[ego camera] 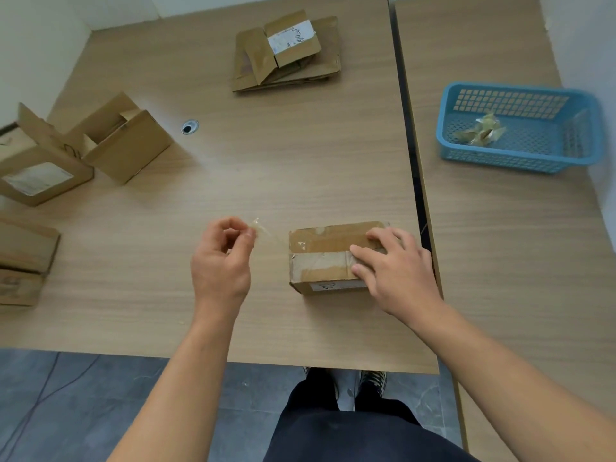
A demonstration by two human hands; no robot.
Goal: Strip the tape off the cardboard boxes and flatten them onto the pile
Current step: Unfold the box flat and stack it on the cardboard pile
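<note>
Left hand [221, 251] pinches a clear tape strip [263, 230] pulled leftward along the taped box's [325, 258] long axis; right hand [395, 266], fingers flat, presses its right end

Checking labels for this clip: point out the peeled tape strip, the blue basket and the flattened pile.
tape strip [261, 228]: head view, crumpled free end.
blue basket [500, 160]: head view, near wall.
flattened pile [251, 58]: head view, left flap.

Brown cardboard box [328, 258], clear tape strip [263, 230]; blue perforated basket [520, 128]; light woodgrain table [233, 181]; grey floor [83, 405].
</note>
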